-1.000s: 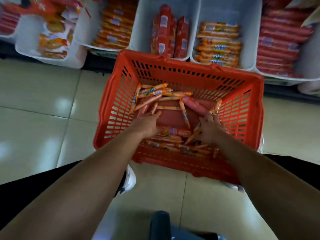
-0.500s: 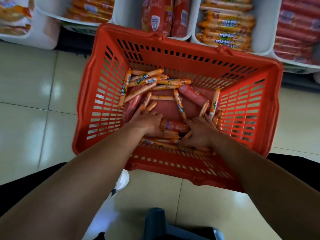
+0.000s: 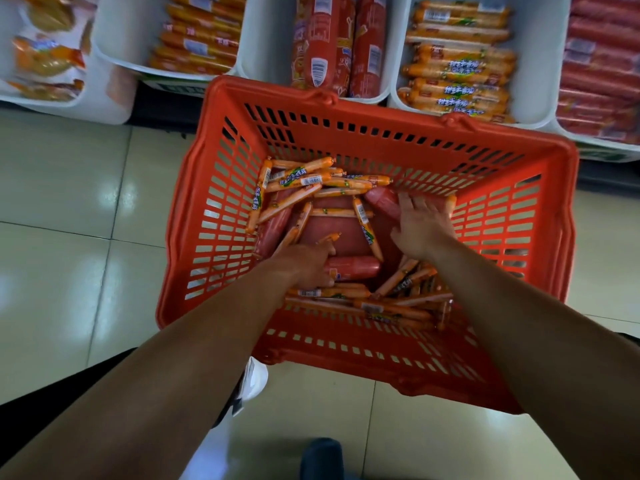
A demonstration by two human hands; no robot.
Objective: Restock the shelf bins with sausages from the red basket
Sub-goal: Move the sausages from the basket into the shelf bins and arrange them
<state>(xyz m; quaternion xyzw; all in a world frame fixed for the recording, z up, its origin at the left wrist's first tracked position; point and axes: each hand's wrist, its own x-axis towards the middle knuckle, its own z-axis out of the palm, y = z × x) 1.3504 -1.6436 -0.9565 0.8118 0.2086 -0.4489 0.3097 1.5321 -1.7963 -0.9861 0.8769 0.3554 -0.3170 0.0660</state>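
The red basket [image 3: 519, 161] stands on the floor below the shelf bins. Inside lie several thin orange sausages [image 3: 294, 176] and a few thick red sausages [image 3: 353, 266]. My left hand [image 3: 304, 266] is low in the basket's middle, fingers curled around thin orange sausages whose tips poke out past the knuckles. Further in at the right, my right hand [image 3: 420, 225] lies with fingers spread, resting on a thick red sausage [image 3: 382, 199]. White bins above hold matching thin orange sausages [image 3: 457, 64] and thick red sausages [image 3: 332, 39].
More white bins flank these: orange sausages [image 3: 197, 39] at the left, red sausages [image 3: 602, 64] at the far right, snack packs [image 3: 45, 57] at the far left. Glossy floor tiles [image 3: 69, 202] surround the basket. A white shoe [image 3: 254, 379] is beside its near corner.
My right hand moved from the near pile to the far right of the basket and spread its fingers. My left hand stayed low in the middle. The view shifted towards the shelf bins.
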